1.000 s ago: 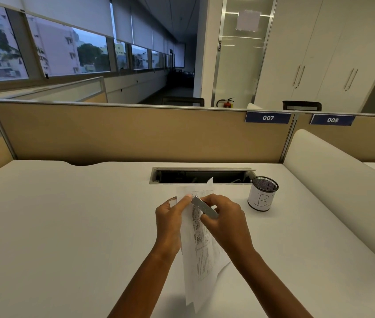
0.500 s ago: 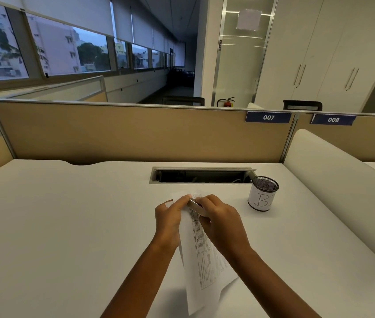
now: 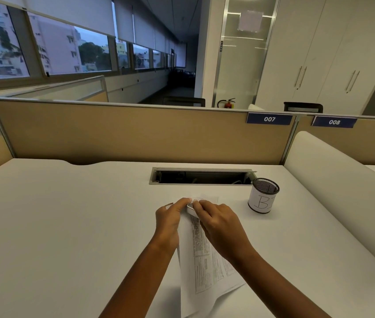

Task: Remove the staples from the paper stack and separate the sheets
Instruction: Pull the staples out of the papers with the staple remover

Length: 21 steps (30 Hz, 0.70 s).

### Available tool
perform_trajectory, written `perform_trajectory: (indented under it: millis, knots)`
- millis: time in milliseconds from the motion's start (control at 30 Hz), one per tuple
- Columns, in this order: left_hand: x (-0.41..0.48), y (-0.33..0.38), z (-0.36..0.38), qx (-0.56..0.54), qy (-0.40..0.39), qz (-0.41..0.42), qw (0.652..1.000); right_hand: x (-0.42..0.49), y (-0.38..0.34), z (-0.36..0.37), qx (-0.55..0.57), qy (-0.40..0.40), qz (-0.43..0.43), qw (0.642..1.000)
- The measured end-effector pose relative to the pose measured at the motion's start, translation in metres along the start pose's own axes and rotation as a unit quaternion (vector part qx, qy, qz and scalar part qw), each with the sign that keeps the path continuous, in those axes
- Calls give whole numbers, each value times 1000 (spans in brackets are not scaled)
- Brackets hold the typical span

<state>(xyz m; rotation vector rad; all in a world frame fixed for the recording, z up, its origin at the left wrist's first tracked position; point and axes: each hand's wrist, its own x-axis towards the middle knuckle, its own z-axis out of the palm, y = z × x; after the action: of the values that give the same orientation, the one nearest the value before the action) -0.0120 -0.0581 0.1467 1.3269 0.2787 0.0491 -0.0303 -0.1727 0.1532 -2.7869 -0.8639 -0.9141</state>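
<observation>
Hands meet at the far end of the paper stack [image 3: 205, 260], which lies on the white desk [image 3: 67, 226] and runs from the near edge away toward the middle. The left hand [image 3: 168, 220] pinches that far end, thumb and forefinger closed on the sheets. The right hand [image 3: 218, 223] is curled around a small metal tool [image 3: 190, 206], pressed against the same spot; it looks like a staple remover, though the fingers hide most of it and no staple can be made out. The sheets bend upward between the two hands, and the right forearm covers part of the printed text.

Just right of the hands, apart from the paper, stands a mesh pen cup [image 3: 263, 196] wrapped in white paper marked with a handwritten B. Behind the hands, an open cable slot [image 3: 201, 176] is sunk into the desk. A tan partition [image 3: 136, 131] closes off the back, carrying blue labels 007 [image 3: 269, 118] and 008 [image 3: 334, 122]. A white padded divider [image 3: 342, 191] borders the desk on the right.
</observation>
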Motion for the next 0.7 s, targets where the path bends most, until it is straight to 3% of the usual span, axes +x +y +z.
perform_trajectory:
  millis: [167, 267, 400, 533, 700]
  knots:
    - [0, -3, -2, -23, -22, -12, 999, -5, -1, -1, 86, -35, 44, 995]
    - [0, -5, -5, -46, -41, -15, 998, -8, 1, -3, 229, -29, 151, 961]
    - [0, -4, -4, -38, -58, 0, 998, -6, 8, 0, 306, -4, 259, 916]
    - [-2, -3, -2, -13, -48, 33, 998, -1, 9, -3, 313, -7, 279, 908]
    - [-4, -1, -2, -6, -44, 48, 998, 4, 7, -8, 266, -9, 255, 930]
